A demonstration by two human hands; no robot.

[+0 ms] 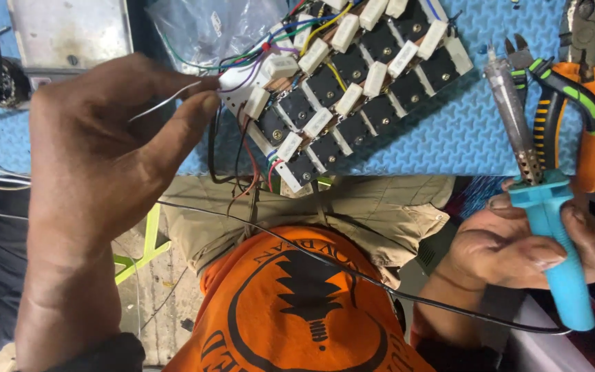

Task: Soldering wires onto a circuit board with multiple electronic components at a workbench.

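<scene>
Soldering step in hand, judged from the layout: a thin silvery solder wire is pinched between thumb and fingertips of the left hand, fingers closed on it, its free end seen running left across the back of the hand. The pinch sits just beside the near-left corner of the circuit assembly, where coloured leads bunch together. The right hand is wrapped fully closed round the turquoise plastic handle of a soldering iron; the metal barrel is perforated near the handle, dull and scorched, and the tip is held well apart from the board, close to the pliers. A black cord is seen trailing from the handle across the lap. The assembly lies on a blue textured foam mat on the desk: rows of flat black transistor-like packages screwed down, alternated with white rectangular ceramic-looking blocks, plus red, green, blue, yellow and purple wires. Side cutters and pliers with orange, green and black grips rest on the mat at the right. A clear plastic bag is crumpled behind the board. Next move, as judged: iron tip and solder end need to be brought together at one joint, with the neighbouring insulation kept off the hot barrel.
</scene>
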